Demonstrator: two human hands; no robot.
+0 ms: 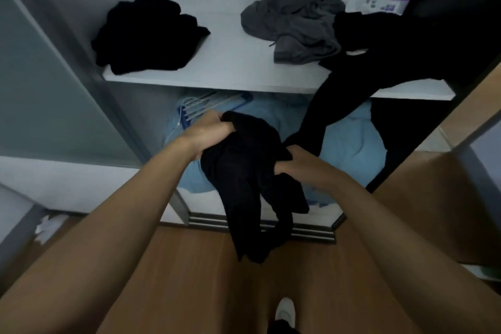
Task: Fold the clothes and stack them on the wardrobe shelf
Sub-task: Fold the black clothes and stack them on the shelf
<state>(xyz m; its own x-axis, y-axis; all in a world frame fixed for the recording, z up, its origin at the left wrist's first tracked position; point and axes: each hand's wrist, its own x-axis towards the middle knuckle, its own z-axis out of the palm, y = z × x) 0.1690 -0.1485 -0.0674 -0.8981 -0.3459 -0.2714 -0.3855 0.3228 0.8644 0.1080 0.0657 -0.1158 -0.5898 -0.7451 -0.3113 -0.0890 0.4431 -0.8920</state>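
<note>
Black garment point(244, 171) hangs bunched below your fingers; left hand point(206, 133) and right hand point(295, 163) clamp it, ready to shake flat.

A purple-lidded tub point(389, 0) stands far right. Lower down, blue bedding point(352, 141) lies bunched, with hangers point(202, 106) at its left. Near, a white shoe point(284, 312) stands on the wooden floor point(189, 266). Crumpled paper point(51, 225) lies left.

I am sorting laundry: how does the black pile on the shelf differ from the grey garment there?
The black pile sits alone at the left of the shelf; the grey garment lies right, touching a black cloth. The black pile is a compact heap; the grey garment is spread and crumpled. Both rest on that shelf.
</note>
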